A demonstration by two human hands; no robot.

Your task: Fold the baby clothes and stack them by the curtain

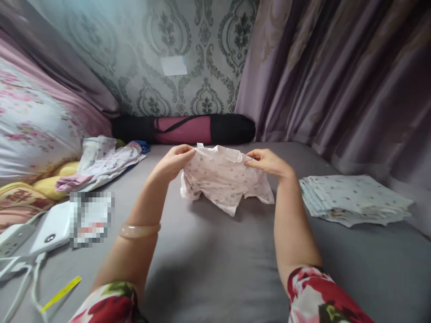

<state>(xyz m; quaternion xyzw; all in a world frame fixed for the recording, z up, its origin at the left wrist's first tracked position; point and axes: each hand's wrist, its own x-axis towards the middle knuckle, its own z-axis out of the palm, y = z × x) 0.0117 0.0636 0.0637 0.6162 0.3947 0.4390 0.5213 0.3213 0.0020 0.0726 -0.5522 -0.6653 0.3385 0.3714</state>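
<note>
A small pale pink garment with a fine print hangs between my two hands above the grey sheet. My left hand pinches its upper left corner, beside a small white tag. The upper right edge is pinched by my right hand, near the neckline. The garment's lower edge droops in points close to the sheet. A pale bangle circles my left forearm.
Folded printed cloths lie at the right. At the left are loose clothes, a floral pillow, a white power bank, cables and a yellow strip. A black and maroon bag lies along the wall.
</note>
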